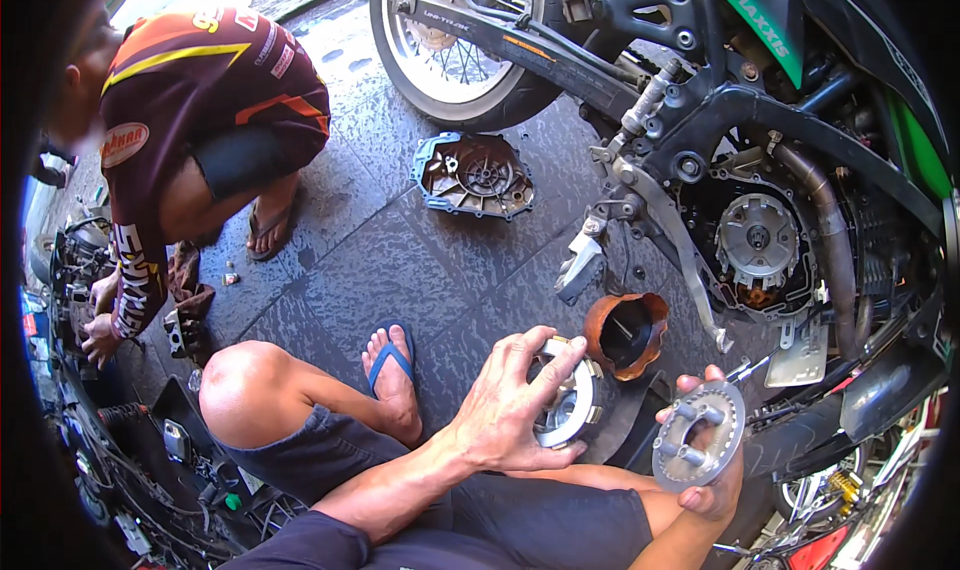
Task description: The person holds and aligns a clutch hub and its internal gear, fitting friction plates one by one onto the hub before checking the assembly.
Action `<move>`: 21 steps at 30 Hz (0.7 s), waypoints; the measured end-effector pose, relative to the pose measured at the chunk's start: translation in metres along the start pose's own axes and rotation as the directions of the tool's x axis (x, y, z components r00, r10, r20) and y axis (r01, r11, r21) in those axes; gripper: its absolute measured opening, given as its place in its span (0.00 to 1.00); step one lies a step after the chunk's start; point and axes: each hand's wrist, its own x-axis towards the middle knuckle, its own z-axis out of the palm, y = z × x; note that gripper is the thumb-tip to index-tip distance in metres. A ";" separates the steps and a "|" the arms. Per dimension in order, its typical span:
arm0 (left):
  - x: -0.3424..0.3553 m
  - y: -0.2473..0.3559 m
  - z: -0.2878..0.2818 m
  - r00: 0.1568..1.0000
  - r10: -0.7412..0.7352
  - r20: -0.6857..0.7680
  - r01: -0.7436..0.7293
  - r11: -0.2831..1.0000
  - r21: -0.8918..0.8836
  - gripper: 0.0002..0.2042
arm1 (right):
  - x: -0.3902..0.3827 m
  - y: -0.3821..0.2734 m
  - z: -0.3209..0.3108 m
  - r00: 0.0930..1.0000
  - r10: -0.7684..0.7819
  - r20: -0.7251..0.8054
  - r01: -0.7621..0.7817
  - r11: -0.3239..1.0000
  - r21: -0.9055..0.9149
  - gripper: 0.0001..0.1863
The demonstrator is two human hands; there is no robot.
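Observation:
My left hand (515, 400) is closed around a silver ring-shaped clutch hub (575, 410), thumb and fingers on its rim above my lap. To the right, my right hand (722, 480) holds a round clutch pressure plate (735, 425), its posts and central opening turned toward me. The two parts are apart from each other. Ahead on the right, the motorcycle's open engine case (705, 250) exposes a round metal clutch basket (757, 235). A rusty brown bowl (600, 340) stands on the floor just beyond my left hand.
A blue-edged engine cover (478, 175) lies inside-up on the dark tiled floor (340, 240). The rear wheel (390, 50) is at the back. At left another person (200, 100) crouches over parts (80, 260). The brake pedal (690, 250) juts down near the bowl.

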 end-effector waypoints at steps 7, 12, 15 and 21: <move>-0.008 -0.015 0.016 0.989 0.031 -0.147 -0.041 0.997 -0.071 0.65 | 0.004 0.006 -0.001 0.999 -0.033 0.005 0.033 0.999 -0.010 0.80; -0.007 -0.016 0.015 0.977 0.096 -0.192 -0.138 0.965 -0.221 0.68 | 0.010 0.017 0.013 0.986 -0.007 0.165 -0.054 0.932 0.359 0.75; -0.009 -0.014 0.016 0.976 0.078 -0.202 -0.140 0.939 -0.313 0.68 | 0.010 0.027 0.022 0.939 0.040 0.340 -0.221 0.829 0.513 0.72; -0.008 -0.013 0.017 0.973 0.096 -0.210 -0.137 0.972 -0.190 0.69 | 0.007 0.041 0.032 0.970 0.072 0.232 -0.186 0.835 0.518 0.68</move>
